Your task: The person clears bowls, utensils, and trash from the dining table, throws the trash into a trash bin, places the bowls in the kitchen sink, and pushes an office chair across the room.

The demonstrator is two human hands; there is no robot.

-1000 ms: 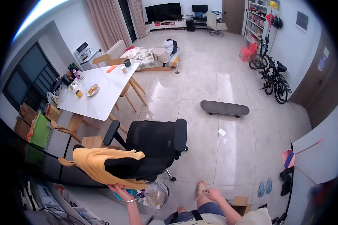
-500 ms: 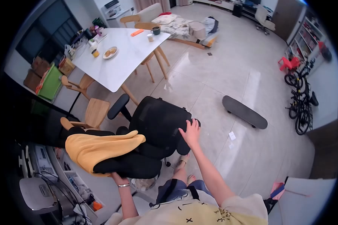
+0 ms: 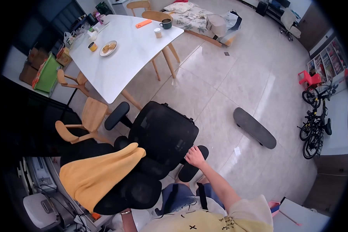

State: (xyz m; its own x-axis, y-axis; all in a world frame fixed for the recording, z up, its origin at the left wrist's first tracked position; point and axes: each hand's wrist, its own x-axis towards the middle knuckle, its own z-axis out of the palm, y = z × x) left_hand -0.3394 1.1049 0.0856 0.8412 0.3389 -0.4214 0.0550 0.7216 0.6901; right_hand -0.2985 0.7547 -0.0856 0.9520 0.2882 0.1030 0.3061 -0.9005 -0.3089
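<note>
A black office chair (image 3: 164, 133) stands just in front of me, turned at an angle. My right hand (image 3: 195, 156) is closed at its right side, by the black armrest (image 3: 194, 163). A yellow cloth (image 3: 98, 174) lies draped over the black headrest and back part at the lower left. Only the forearm and bracelet of my left arm show below that part; the left hand itself is hidden under it.
A white table (image 3: 123, 58) at the upper left bears a plate of food (image 3: 108, 48), cups and an orange item. Wooden chairs (image 3: 92, 116) stand beside it. A skateboard (image 3: 254, 127) lies on the floor to the right, with bicycles (image 3: 313, 127) beyond.
The office chair has turned and its draped back has come nearer to me. My right hand has moved from near my leg to the chair's right side. My left hand has gone out of sight.
</note>
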